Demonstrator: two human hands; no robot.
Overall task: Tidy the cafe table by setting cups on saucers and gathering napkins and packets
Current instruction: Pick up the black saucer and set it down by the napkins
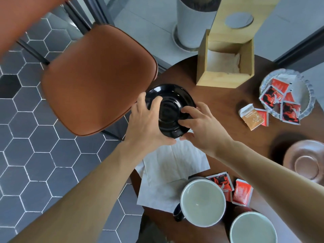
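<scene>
Glossy black saucer (171, 109) gripped from both sides at the table's far-left edge: left hand (145, 123) curled over the left rim, fingertips inside the dish and thumb under the near edge; right hand (201, 127) clamped on the right rim, fingers on top, thumb below. Cannot tell whether lifted or resting on the dark wood table (219, 106).

Just nearer than the saucer, partly under both wrists, white paper napkins (168, 169), unfolded and overlapping, one corner hanging past the table edge. Nearer still, a dark-handled cup (203, 201) with pale interior sitting on the napkins' corner, and a second pale-lined cup (252, 228) at the bottom edge, beside it.

Between the cups and the right forearm, two red packets (233, 188), one printed with a black figure, lying flat. Right of the grip, well apart, a tan packet (252, 115) with a red one touching it, just beside a clear glass dish (306, 81) holding more red-and-black packets. Print too small to read.

At the far side, a pale wooden napkin box (226, 67), open on top, napkins inside. At the right edge, a copper-pink saucer (305, 162), empty. Left of the table, a brown leather chair (98, 79) over grey hexagon floor tiles (35, 155).
</scene>
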